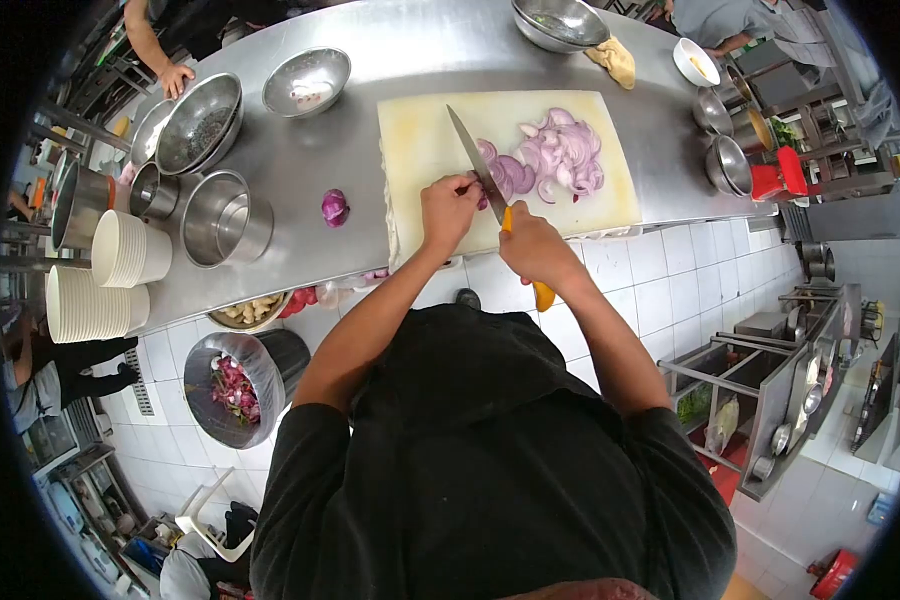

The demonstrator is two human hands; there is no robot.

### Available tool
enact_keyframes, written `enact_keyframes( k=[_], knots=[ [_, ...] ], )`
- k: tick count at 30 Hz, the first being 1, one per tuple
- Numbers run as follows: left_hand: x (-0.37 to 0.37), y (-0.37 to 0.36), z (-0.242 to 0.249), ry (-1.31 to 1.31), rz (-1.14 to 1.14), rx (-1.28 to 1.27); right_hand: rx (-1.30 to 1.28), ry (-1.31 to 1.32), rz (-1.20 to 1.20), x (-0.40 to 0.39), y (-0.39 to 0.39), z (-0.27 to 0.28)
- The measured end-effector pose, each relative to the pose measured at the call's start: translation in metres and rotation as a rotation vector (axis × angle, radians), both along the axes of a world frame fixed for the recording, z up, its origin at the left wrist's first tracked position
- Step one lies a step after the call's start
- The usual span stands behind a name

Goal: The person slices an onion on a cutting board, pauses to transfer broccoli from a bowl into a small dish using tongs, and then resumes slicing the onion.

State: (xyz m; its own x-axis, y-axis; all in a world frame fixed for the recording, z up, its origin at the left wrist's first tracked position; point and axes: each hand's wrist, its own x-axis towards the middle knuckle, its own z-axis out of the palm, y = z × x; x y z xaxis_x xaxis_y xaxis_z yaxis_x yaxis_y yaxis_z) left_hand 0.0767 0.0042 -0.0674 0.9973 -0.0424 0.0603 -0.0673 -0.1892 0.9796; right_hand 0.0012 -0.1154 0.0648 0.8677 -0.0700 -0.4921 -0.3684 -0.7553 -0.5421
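Right hand (535, 248) is wrapped tight around the orange handle of the knife (475, 160), blade angled across the cutting board (420, 150). Left hand (448, 208) sits beside the blade, fingers curled and pressed onto a piece of red onion (500, 178) at the board's near edge. Sliced onion (565, 155) piles up just beyond. Half an onion (335, 208) lies on the steel counter (300, 170), near a metal bowl (220, 215).

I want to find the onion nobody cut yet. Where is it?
In the head view, the whole red onion sits on the steel counter, left of the cutting board, beside a metal bowl.
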Motion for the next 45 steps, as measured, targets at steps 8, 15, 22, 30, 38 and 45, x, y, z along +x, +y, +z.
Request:
enact_keyframes(
  k=[8,15,22,30,38,45],
  knots=[
    [0.001,0.0,-0.007,-0.038,0.006,0.064,-0.118,-0.272,0.103,0.031,-0.022,-0.089],
    [0.0,0.001,0.0,0.009,-0.018,0.06,0.011,0.104,0.021,0.004,-0.004,0.033],
    [0.002,0.001,-0.008,-0.006,-0.006,0.043,0.022,0.106,0.011,-0.002,0.0,0.029],
    [0.003,0.0,-0.01,0.019,0.002,0.015,0.052,0.012,-0.005,-0.003,0.002,0.003],
    [0.0,0.001,0.0,0.071,0.002,0.056,0.055,-0.035,-0.018,-0.003,0.002,-0.024],
    [0.006,-0.002,-0.011,-0.027,0.004,0.087,0.081,-0.087,-0.055,0.016,-0.004,-0.046]
  ],
)
